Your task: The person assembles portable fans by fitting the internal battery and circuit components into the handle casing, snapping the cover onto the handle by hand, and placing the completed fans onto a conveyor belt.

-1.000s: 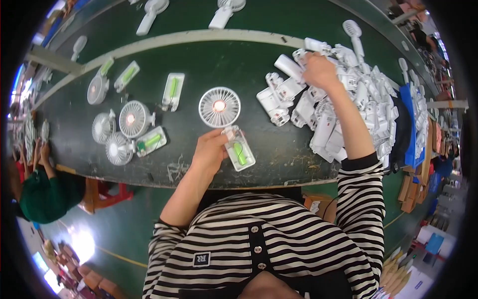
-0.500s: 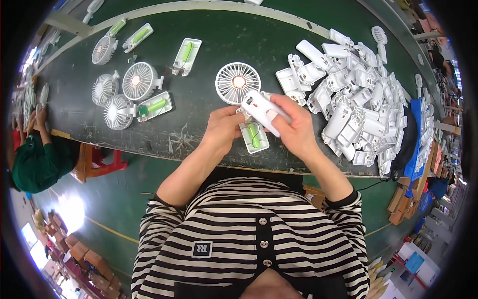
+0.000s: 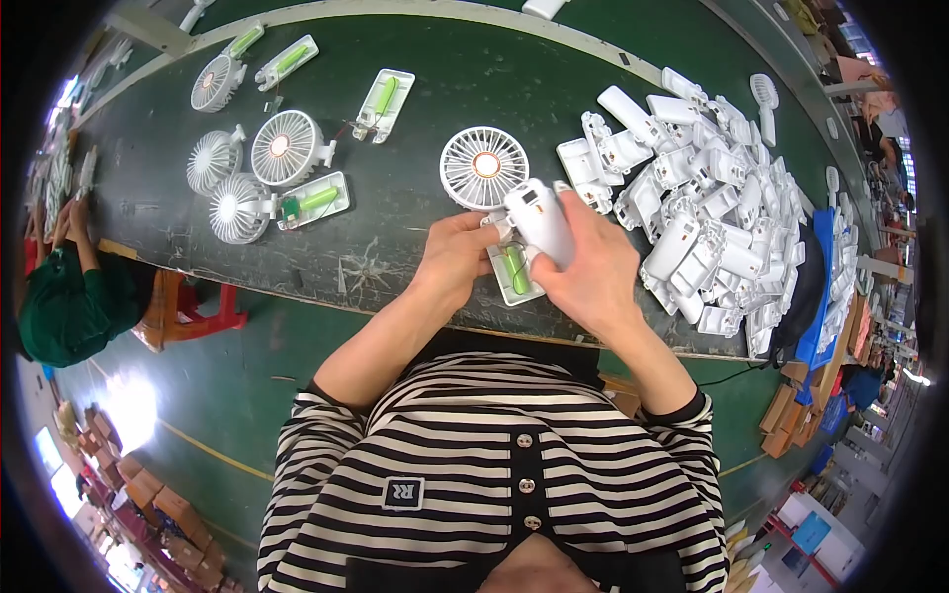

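Observation:
In front of me on the dark green table lies a white handheld fan [image 3: 484, 168] with a round slatted head. Its lower handle half [image 3: 515, 277] is uncovered and holds a bright green battery cell with a dark wire. My left hand [image 3: 457, 259] is closed, fingertips pinching the fan where head and handle meet. A smooth white handle cover [image 3: 542, 225] with a small dark slot is gripped in my right hand [image 3: 593, 262]. That cover is tilted above the right side of the battery handle and hides part of it.
A big heap of white handle shells [image 3: 682, 232] covers the table's right side. On the left lie several part-built fans [image 3: 287, 148] with battery handles, and one more battery handle [image 3: 386, 104]. A blue bin [image 3: 817, 282] stands far right. A person in green [image 3: 79, 301] sits far left.
The cover in my right hand has turned more upright, and my fingers have shifted to its sides. The table scene appears slightly shifted, mostly rightward.

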Motion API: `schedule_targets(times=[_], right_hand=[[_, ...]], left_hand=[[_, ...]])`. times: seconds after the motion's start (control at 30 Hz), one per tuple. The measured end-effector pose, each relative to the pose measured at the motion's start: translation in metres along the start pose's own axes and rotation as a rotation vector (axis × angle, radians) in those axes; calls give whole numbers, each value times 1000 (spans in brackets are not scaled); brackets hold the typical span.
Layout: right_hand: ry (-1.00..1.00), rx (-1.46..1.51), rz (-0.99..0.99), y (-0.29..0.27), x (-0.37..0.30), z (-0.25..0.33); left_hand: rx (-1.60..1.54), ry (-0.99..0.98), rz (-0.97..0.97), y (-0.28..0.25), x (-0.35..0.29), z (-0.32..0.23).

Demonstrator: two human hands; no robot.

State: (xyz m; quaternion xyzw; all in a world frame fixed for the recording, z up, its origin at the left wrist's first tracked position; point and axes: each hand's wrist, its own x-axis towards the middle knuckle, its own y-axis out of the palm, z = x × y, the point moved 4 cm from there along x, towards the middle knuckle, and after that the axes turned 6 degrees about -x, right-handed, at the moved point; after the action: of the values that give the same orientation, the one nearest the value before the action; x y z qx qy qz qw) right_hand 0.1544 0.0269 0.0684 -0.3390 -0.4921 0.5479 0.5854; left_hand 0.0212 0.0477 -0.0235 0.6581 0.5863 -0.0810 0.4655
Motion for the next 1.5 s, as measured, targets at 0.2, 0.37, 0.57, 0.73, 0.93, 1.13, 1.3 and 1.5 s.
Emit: schedule_targets(times=[0.2,0.37,0.57,0.73,0.93,1.13,1.3,1.5], right_hand=[[48,15,31,-23,-14,9],[-9,-5,145,-12,-11,20],[-21,-7,198,4,-2,24],[-27,-3,216,10,-1,25],[-19,-16,220,9,1,23],[-62,-66,177,6,2,18],[-20,-53,169,-16,8,15],[-35,-48,312,-19,13,24]], left_hand=[[-2,-47,7,-3,1,0],[-145,-81,32,4,-3,-4],[-183,-63,51,6,-3,-4],[-218,-33,74,6,-1,-2],[-103,-31,68,7,-2,-4],[-179,-49,116,11,-5,-8],[-176,-43,107,13,-8,-11],[-177,-33,124,13,-10,-10]])
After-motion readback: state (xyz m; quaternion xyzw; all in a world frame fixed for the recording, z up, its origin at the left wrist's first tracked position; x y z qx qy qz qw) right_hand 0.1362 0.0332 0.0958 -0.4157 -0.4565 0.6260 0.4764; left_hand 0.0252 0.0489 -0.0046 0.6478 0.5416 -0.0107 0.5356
